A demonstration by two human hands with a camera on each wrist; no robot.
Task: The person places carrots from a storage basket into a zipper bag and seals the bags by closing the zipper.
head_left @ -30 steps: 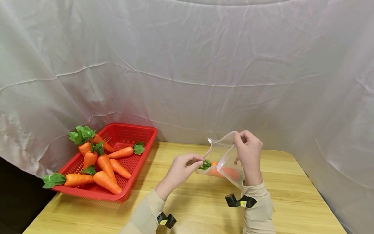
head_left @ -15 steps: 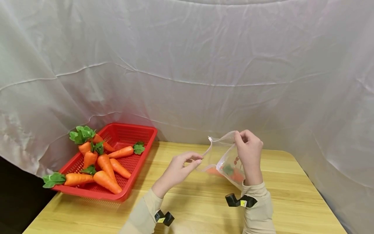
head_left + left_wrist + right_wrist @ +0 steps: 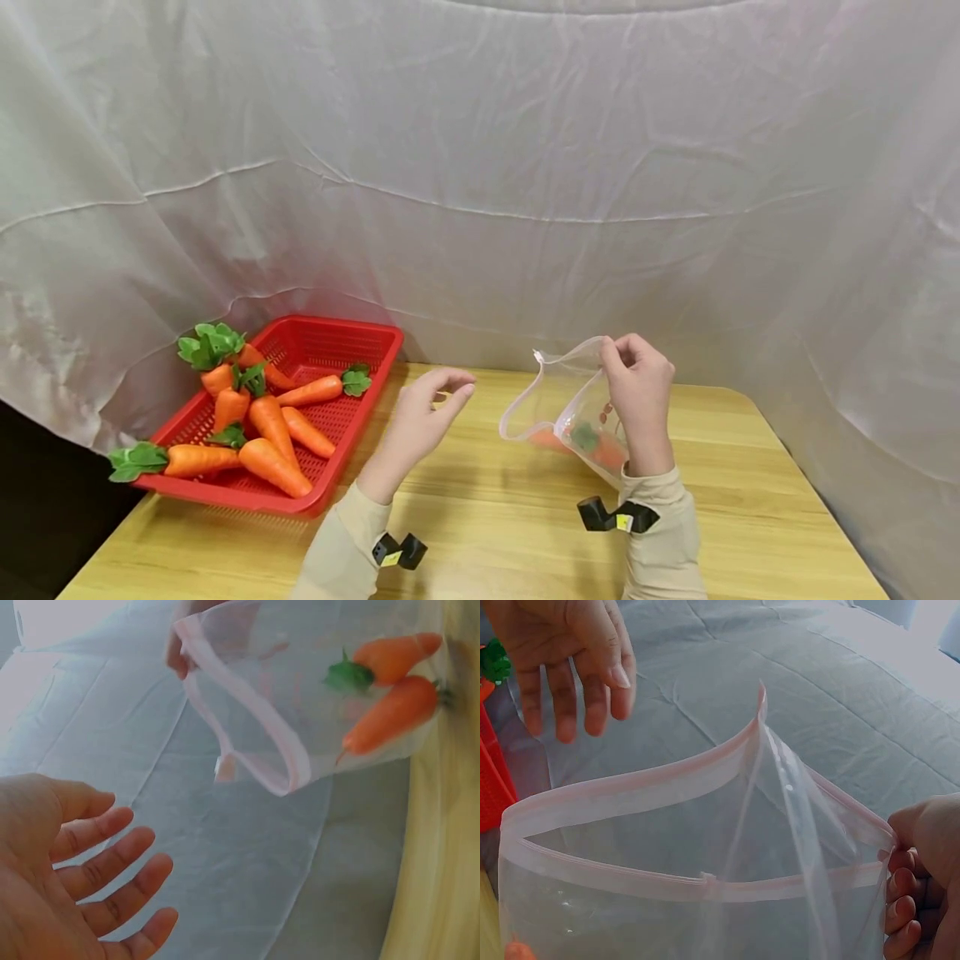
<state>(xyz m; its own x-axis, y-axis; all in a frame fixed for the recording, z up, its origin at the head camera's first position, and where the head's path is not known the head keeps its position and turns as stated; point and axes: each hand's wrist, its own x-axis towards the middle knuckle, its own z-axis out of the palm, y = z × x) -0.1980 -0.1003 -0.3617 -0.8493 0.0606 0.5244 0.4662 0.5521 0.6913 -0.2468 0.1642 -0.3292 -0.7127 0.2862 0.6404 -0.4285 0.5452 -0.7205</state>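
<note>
A clear zip bag (image 3: 525, 417) with a pink-edged mouth stands on the table, its mouth gaping toward the left. Two carrots (image 3: 394, 712) with green tops show through its wall in the left wrist view. My right hand (image 3: 640, 392) pinches the bag's upper right corner between thumb and fingers. Left of the bag, my left hand (image 3: 420, 417) hovers in the air, fingers loosely bent and apart from everything. In the left wrist view its palm and spread fingers hold nothing.
At the left of the wooden table (image 3: 510, 542) sits a red plastic basket (image 3: 375, 400) with several carrots (image 3: 273, 425), some leaning over its rim. A grey cloth (image 3: 480, 183) hangs behind the table.
My left hand has let go of the bag's mouth edge and moved left, away from it. The right hand keeps its hold in the same place. The bag's mouth now stands rounded by itself.
</note>
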